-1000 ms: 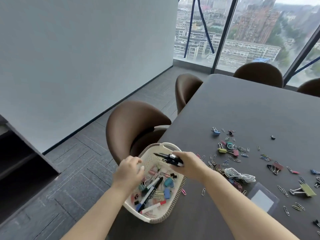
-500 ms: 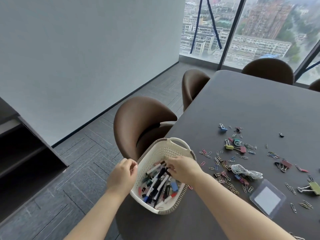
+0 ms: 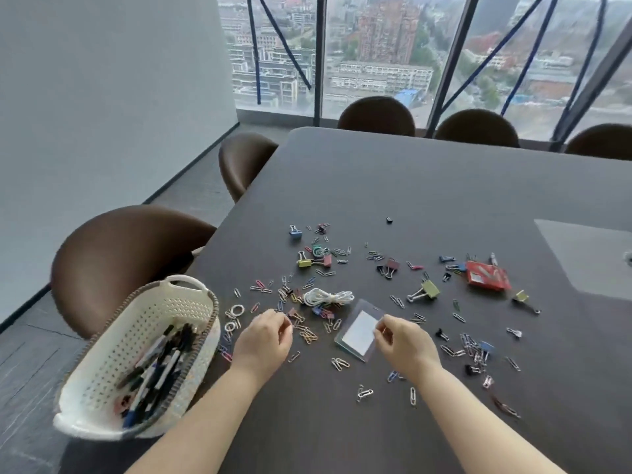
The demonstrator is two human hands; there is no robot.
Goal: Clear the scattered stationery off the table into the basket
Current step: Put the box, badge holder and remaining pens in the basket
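I can make out no writing, number or brand that reads clearly anywhere in my view. The small red cardboard box (image 3: 488,276) lying on the dark grey table (image 3: 410,172) carries pale markings across its top face, but they are too blurred for me to tell letters from pattern. The clear plastic badge holder with its white card insert (image 3: 359,331) shows a blank face to me. The buildings beyond the window glass bear no sign I can read at this sharpness.
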